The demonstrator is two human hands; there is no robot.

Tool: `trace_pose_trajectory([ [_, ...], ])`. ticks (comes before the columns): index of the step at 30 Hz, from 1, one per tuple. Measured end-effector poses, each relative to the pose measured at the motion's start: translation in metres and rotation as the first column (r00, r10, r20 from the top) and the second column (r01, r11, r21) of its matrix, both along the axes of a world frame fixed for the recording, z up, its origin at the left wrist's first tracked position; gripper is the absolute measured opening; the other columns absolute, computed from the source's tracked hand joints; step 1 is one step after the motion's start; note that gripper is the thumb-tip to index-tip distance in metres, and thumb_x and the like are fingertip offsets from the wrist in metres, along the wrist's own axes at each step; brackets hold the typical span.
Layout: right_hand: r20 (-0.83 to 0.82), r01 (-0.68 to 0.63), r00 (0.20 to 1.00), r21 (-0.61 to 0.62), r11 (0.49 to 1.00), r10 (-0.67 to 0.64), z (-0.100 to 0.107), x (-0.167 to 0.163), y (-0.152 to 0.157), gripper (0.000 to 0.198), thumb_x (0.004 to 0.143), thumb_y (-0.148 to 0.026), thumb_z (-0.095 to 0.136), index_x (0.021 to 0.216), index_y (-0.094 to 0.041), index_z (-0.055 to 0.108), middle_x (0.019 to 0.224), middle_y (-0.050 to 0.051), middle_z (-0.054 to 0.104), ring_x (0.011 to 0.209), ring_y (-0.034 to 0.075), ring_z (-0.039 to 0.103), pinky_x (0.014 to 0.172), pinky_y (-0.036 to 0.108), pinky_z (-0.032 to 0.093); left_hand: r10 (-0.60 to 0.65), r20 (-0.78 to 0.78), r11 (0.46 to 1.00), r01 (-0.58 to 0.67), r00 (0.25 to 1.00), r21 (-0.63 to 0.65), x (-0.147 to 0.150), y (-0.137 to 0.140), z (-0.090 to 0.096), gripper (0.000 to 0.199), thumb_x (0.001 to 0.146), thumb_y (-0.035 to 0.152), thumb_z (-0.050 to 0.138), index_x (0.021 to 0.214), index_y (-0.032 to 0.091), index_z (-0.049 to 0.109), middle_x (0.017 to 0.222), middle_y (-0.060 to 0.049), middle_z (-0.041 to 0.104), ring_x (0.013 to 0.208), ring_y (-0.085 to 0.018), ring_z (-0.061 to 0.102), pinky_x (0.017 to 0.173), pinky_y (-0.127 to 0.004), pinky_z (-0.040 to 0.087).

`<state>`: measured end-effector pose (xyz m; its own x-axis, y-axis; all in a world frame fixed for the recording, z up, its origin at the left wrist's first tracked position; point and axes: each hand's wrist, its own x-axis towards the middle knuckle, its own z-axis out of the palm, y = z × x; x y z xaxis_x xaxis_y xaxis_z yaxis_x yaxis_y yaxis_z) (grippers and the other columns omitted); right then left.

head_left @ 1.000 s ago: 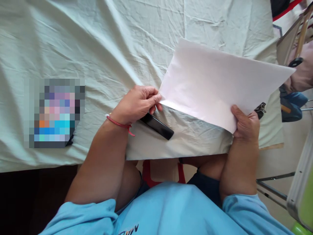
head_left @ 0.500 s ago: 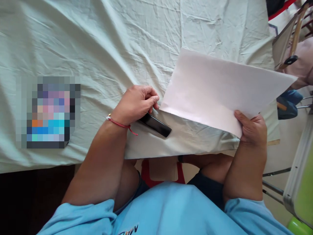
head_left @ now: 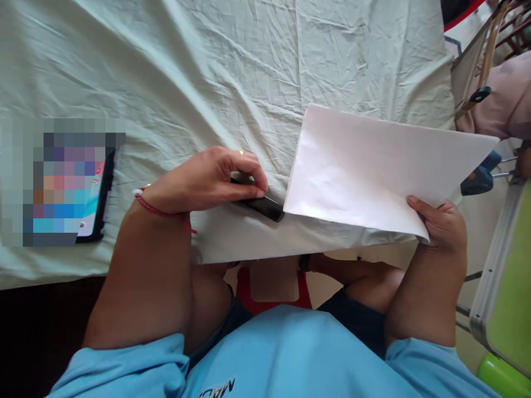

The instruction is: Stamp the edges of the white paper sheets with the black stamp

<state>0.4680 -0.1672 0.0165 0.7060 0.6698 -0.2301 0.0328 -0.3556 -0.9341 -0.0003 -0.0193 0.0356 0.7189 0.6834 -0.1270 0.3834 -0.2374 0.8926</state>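
My left hand [head_left: 232, 176] is closed over a slim, glossy black oblong object [head_left: 265, 209] lying on the cloth near the table's front edge. The thumb crosses its top and the fingers curl on the far side; part of it shows between them. My right hand [head_left: 442, 224] grips white paper [head_left: 381, 171] at its lower right corner, thumb on top and fingers underneath. The paper is tilted above the table, and its left corner meets the black object's right end. It looks like more than one sheet, though I cannot tell for certain.
A pale, wrinkled cloth [head_left: 215, 66] covers the table. On the left lies a phone [head_left: 93, 221] whose screen is mostly blurred out. Past the table's right edge stand a chair [head_left: 477, 83] and a green-topped folding table [head_left: 508, 276]. A red stool [head_left: 305, 293] is below me.
My left hand has shifted slightly left and closed down on the black object. The paper has come lower and nearer to me, its left corner now reaching that object.
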Motion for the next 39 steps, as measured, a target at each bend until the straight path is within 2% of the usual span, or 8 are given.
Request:
trace_pose_trajectory([
  [4,0.0,-0.026,1.0,-0.08,0.996,0.026,0.002,-0.001,-0.002,0.06,0.036,-0.043,0.116,0.086,-0.024,0.089,0.102,0.008,0.092,0.08,0.023,0.081,0.064,0.033,0.072,0.113,-0.021,0.994,-0.113,0.993,-0.014,-0.004,0.003,0.0,0.014,0.088,0.04,0.092,0.092,0.027,0.09,0.096,-0.004,0.085,0.094,-0.024,0.076,0.083,-0.03,0.056],
  [7,-0.01,-0.053,0.999,-0.122,0.991,0.052,0.005,0.0,-0.005,0.064,0.033,-0.047,0.118,0.086,-0.024,0.089,0.099,0.006,0.091,0.075,0.021,0.08,0.059,0.029,0.069,-0.029,-0.032,0.998,0.027,0.999,-0.056,-0.003,0.002,0.005,0.037,0.08,0.043,0.099,0.112,0.027,0.092,0.115,-0.006,0.088,0.108,-0.027,0.078,0.092,-0.03,0.058],
  [9,-0.023,-0.071,0.997,-0.146,0.987,0.068,0.007,0.001,-0.007,0.066,0.034,-0.05,0.118,0.087,-0.023,0.089,0.098,0.007,0.091,0.073,0.021,0.079,0.058,0.028,0.068,-0.146,-0.063,0.988,0.143,0.987,-0.056,-0.002,0.003,0.005,0.038,0.08,0.041,0.097,0.116,0.029,0.093,0.118,-0.006,0.088,0.11,-0.028,0.079,0.093,-0.03,0.057],
  [11,-0.031,-0.071,0.997,-0.166,0.984,0.066,0.008,0.001,-0.008,0.067,0.034,-0.049,0.118,0.088,-0.021,0.09,0.097,0.009,0.09,0.071,0.02,0.078,0.057,0.028,0.066,-0.183,-0.106,0.983,0.181,0.977,-0.029,-0.001,0.004,0.002,0.032,0.084,0.042,0.093,0.113,0.03,0.094,0.115,-0.005,0.087,0.106,-0.027,0.079,0.091,-0.03,0.056],
  [16,-0.039,-0.052,0.998,-0.171,0.984,0.047,0.006,-0.002,-0.005,0.069,0.033,-0.046,0.117,0.091,-0.02,0.091,0.099,0.01,0.091,0.073,0.02,0.078,0.061,0.03,0.067,-0.069,-0.12,0.996,0.075,0.99,0.046,-0.001,0.007,-0.004,0.039,0.089,0.052,0.087,0.116,0.026,0.094,0.119,-0.007,0.089,0.111,-0.03,0.079,0.097,-0.033,0.056],
  [22,-0.048,-0.055,0.998,-0.164,0.985,0.048,0.008,-0.011,0.002,0.07,0.031,-0.046,0.119,0.09,-0.021,0.091,0.103,0.008,0.092,0.08,0.018,0.08,0.068,0.027,0.069,-0.08,-0.209,0.994,0.094,0.975,0.057,0.003,0.005,0.005,0.04,0.092,0.051,0.08,0.12,0.024,0.091,0.124,-0.007,0.087,0.118,-0.031,0.079,0.102,-0.036,0.055],
  [28,-0.042,-0.052,0.998,-0.133,0.99,0.047,0.008,-0.019,0.005,0.07,0.031,-0.048,0.119,0.089,-0.022,0.09,0.103,0.006,0.092,0.082,0.017,0.08,0.069,0.025,0.069,-0.024,-0.166,0.997,0.036,0.986,0.074,0.006,0.003,0.005,0.031,0.096,0.052,0.078,0.106,0.026,0.089,0.107,-0.005,0.085,0.099,-0.026,0.075,0.091,-0.035,0.054],
  [39,-0.009,-0.05,0.999,-0.069,0.996,0.049,0.003,-0.019,0.009,0.071,0.031,-0.051,0.119,0.089,-0.021,0.09,0.103,0.007,0.092,0.082,0.017,0.079,0.069,0.025,0.069,0.09,-0.199,0.995,-0.083,0.976,0.047,0.014,-0.003,0.003,0.024,0.084,0.049,0.082,0.088,0.026,0.079,0.093,-0.003,0.075,0.089,-0.024,0.065,0.081,-0.034,0.044],
])
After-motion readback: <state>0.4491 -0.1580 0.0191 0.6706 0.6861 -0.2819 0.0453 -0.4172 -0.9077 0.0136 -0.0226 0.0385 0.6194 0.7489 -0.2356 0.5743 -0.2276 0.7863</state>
